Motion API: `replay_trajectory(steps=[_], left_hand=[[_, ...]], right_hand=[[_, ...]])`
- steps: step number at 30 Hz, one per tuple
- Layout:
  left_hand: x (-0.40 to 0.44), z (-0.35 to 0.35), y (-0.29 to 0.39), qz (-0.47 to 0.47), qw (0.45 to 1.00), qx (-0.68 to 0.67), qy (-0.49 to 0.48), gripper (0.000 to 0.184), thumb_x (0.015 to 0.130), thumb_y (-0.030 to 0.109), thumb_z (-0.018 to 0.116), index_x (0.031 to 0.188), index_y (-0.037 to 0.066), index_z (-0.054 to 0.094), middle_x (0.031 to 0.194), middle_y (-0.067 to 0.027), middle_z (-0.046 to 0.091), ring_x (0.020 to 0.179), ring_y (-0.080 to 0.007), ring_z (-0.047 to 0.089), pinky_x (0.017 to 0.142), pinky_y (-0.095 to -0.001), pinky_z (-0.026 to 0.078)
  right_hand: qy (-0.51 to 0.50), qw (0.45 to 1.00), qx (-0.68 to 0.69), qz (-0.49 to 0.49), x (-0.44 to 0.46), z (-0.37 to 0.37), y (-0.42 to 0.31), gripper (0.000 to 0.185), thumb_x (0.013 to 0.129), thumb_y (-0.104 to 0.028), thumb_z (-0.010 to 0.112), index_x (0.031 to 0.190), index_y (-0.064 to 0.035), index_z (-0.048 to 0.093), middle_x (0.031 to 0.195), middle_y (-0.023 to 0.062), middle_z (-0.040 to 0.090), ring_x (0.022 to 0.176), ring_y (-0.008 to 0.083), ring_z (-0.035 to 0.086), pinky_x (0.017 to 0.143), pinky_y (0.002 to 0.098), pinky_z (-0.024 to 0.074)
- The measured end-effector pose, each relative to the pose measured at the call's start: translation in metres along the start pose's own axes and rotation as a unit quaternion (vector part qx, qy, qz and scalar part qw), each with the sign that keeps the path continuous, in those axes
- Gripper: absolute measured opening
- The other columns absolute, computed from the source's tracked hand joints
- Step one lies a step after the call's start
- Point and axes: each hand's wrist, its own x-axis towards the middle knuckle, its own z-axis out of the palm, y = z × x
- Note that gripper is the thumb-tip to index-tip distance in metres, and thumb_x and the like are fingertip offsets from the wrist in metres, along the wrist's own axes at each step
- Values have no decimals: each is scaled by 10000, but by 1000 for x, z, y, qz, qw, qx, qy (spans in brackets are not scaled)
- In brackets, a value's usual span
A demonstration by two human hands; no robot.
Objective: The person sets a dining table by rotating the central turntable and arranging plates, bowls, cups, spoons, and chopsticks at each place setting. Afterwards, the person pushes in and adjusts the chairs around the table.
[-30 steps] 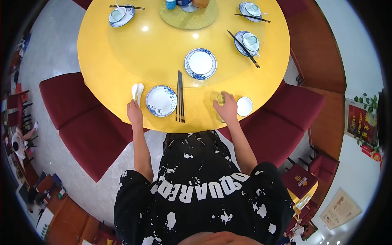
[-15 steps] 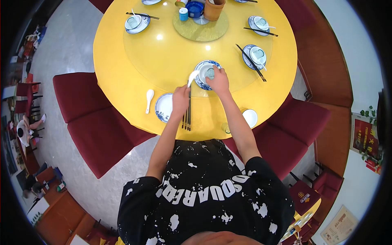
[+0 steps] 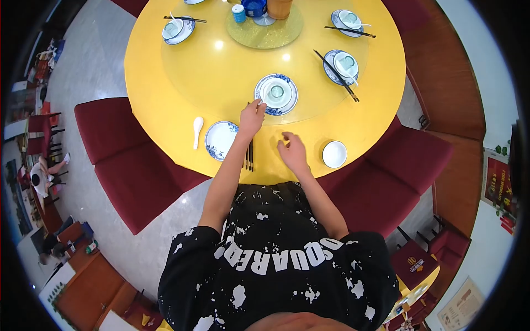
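1. At near left, see loose spoon (image 3: 197, 132): light, stiff; lift by handle.
2. With left hand (image 3: 252, 118), pinching held spoon (image 3: 263, 96) at bowl (image 3: 284, 103); likely slippery, so grip handle.
3. Mind fragile glass (image 3: 277, 92) inside; steady bowl by rim.
4. With right hand (image 3: 293, 153), grasping nothing, fingers loosely bent.

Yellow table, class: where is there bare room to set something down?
Between the upper-left setting and the lone spoon; between the white bowl and the chopsticks above it. Crowded: around the left hand, near plate and glass.
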Motion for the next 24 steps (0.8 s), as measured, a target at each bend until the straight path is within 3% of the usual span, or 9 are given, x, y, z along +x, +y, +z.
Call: replay_trajectory(steps=[1,4,5,7,13,16,22,24], left_hand=[[-5,-6,4,-32,998,-41,-22,393,1001,217,546,1276,-63,565,895,-184,677,836,-254,699,701,-362,543],[-24,-23,-22,-44,959,-276,41,426,1015,180,509,1380,-36,473,1017,-159,653,836,-187,680,681,-298,549],[-32,-34,-38,-42,955,-289,56,419,1013,147,494,1392,-24,452,1130,-172,628,831,-203,677,691,-293,561],[-57,-58,-65,-49,950,-290,103,375,999,111,481,1345,-36,480,1098,-175,640,808,-198,674,688,-295,566],[-143,-115,-174,-159,928,-278,188,363,963,75,482,1305,-43,497,1040,-188,643,753,-233,681,631,-302,574],[-181,-126,-188,-204,909,-296,212,348,950,59,479,1281,-42,511,1021,-187,631,735,-223,669,624,-298,571],[-199,-133,-209,-221,900,-326,190,349,941,47,472,1277,-40,509,984,-174,634,718,-213,657,617,-296,566],[-200,-134,-213,-205,904,-329,180,352,939,46,471,1279,-38,506,970,-166,634,706,-206,649,611,-295,562]], right_hand=[[-42,999,19,27,-4,22,13,353,837,-232,680,1110,-10,650,939,171,665,766,314,655,726,401,535],[-160,984,-13,78,-12,87,53,382,819,-303,690,1065,-11,672,849,171,698,779,318,690,732,424,543],[-187,978,-41,79,-13,101,55,395,812,-322,692,1049,-7,674,834,177,702,789,324,696,734,432,545],[-199,973,-105,57,-23,118,42,424,787,-354,695,1008,6,669,826,203,701,812,363,698,740,458,550],[-183,960,-184,104,-22,115,-22,397,738,-307,695,926,38,639,834,244,693,818,400,692,734,478,560],[-152,962,-200,107,-23,121,-21,394,737,-307,692,922,37,641,850,243,696,823,397,694,731,479,559],[-73,953,-276,100,-40,117,-16,449,754,-249,684,1080,10,515,982,218,644,870,407,663,716,514,546],[-47,942,-329,52,-47,123,-10,445,761,-253,687,1088,-3,517,1012,204,633,908,390,651,722,521,540]])
